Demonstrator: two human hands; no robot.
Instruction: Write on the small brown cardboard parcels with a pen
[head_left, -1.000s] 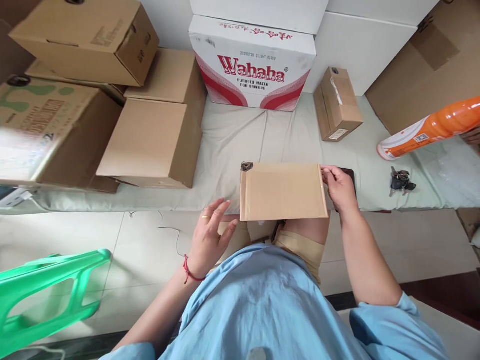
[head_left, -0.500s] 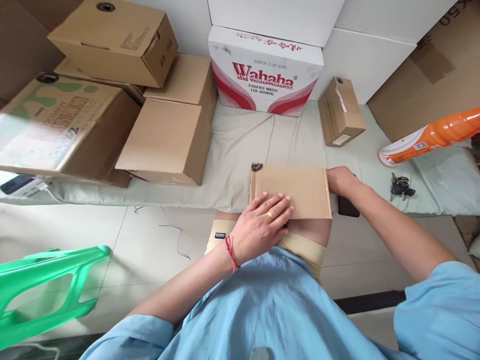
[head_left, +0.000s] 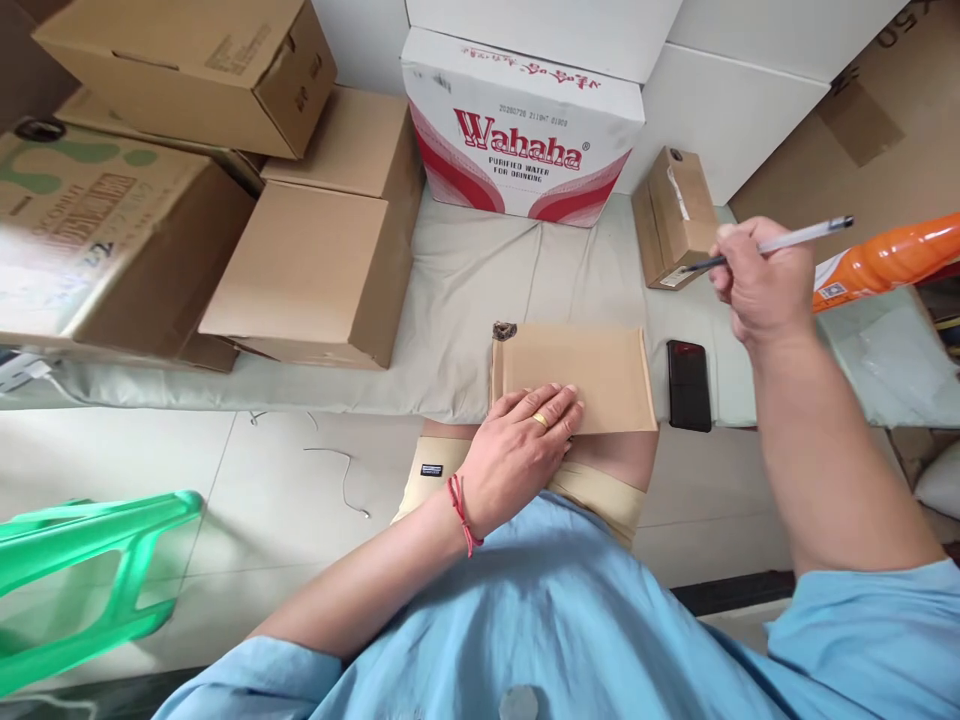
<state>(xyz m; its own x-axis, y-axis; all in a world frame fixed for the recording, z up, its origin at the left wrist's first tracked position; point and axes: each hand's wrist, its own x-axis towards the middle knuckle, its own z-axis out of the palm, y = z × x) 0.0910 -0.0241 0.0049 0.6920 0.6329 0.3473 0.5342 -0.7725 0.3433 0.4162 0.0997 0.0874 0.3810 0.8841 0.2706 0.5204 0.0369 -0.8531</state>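
the left hand (head_left: pixel 521 450) lies flat and open on the cardboard box (head_left: pixel 574 375); the right hand (head_left: pixel 757 285) grips a pen (head_left: pixel 780 243) above the phone (head_left: pixel 688 384).

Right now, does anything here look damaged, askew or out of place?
Only minor things. The flat cardboard box under the left grip has a dark, ragged patch at its far left corner and slightly overhangs the near edge of the cloth-covered surface. The orange bottle at the right is tipped nearly on its side, not upright.
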